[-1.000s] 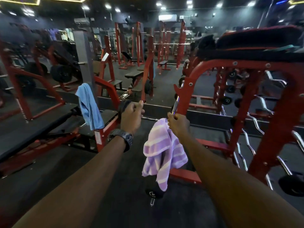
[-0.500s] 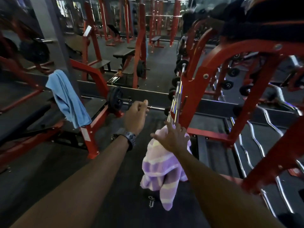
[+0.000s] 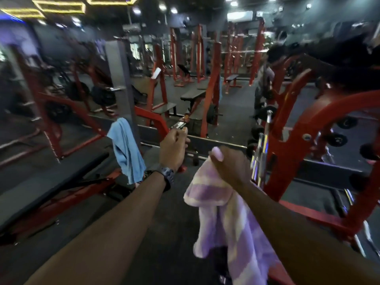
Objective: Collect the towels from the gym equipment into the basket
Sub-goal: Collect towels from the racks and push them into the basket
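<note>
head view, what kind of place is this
A gym weight room: red racks and frames, a flat bench, weight plates. A blue towel hangs on equipment.

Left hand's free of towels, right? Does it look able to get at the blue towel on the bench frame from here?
Probably yes. The left hand is curled, apparently holding nothing, just right of the blue towel, with nothing visible between them. The right hand holds the purple striped towel.

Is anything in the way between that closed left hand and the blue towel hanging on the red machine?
Nothing visible blocks it. The blue towel hangs off the red frame just to the side of the left hand, with open air between them.
</note>
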A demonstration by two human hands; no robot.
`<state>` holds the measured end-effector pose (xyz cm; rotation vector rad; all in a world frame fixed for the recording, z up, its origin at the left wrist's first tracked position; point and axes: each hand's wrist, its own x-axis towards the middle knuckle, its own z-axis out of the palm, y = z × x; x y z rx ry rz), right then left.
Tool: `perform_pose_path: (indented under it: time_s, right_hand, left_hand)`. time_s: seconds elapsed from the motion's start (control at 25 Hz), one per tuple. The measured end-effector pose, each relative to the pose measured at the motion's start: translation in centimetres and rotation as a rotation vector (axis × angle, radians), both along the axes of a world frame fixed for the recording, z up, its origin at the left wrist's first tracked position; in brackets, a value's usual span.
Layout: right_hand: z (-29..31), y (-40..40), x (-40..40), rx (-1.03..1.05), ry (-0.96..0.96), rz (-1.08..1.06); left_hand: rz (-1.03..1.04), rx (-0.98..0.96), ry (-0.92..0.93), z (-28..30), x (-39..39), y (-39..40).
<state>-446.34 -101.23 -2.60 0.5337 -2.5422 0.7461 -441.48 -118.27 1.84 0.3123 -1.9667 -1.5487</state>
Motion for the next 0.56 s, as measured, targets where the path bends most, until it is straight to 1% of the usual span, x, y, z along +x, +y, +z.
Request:
perform_pose_path:
  time_s: [0.12,0.24,0.32,0.36,0.48,0.56]
  right_hand:
    - [6.9,-7.2,-1.2,-0.202,0.03,0.065]
    - [10.1,-14.4,-2.7,-0.264,0.009,0.125]
    - [10.4,-19.3,-3.7,-0.307,-0.068,0.147]
    - [10.1,-21.5,-4.0,-0.295,-0.076,0.148]
    - [8.4,-27.2,-4.1,-0.179,0.041,0.134]
    - [7.6,-29.7,-4.1,-0.176,0.048,0.112]
  left_hand:
    - [0.114,-0.041,0.056,3.3,0.6,-6.5]
    - [0.184,-0.058,0.101,5.1,1.5,-13.1]
    - [0.224,-0.073,0.107,5.5,2.1,-18.2]
    - [0.234,-0.084,0.1,5.5,2.3,-20.9]
    - [0.246,-0.08,0.07,5.0,2.1,-28.4]
    - [0.261,-0.062,0.067,4.4,1.3,-32.0]
